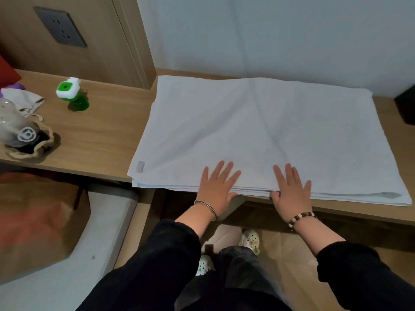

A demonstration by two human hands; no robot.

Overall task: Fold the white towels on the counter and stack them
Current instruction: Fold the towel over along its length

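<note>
Along the counter's [101, 140] front edge, the white towel [258, 126] is lying in stacked layers, its near hem overhanging slightly. I am judging that an uneven push risks skewing the layers or dragging them off the edge. I am watching the left hand [216, 187] and right hand [292, 190] pressing flat on that hem, fingers [221, 171] spread apart, gripping nothing.

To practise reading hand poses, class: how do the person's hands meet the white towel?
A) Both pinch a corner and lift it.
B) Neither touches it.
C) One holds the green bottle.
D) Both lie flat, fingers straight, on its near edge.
D: the left hand and right hand both rest palm down, fingers straight, on the near edge of the white towel spread on the counter.
</note>
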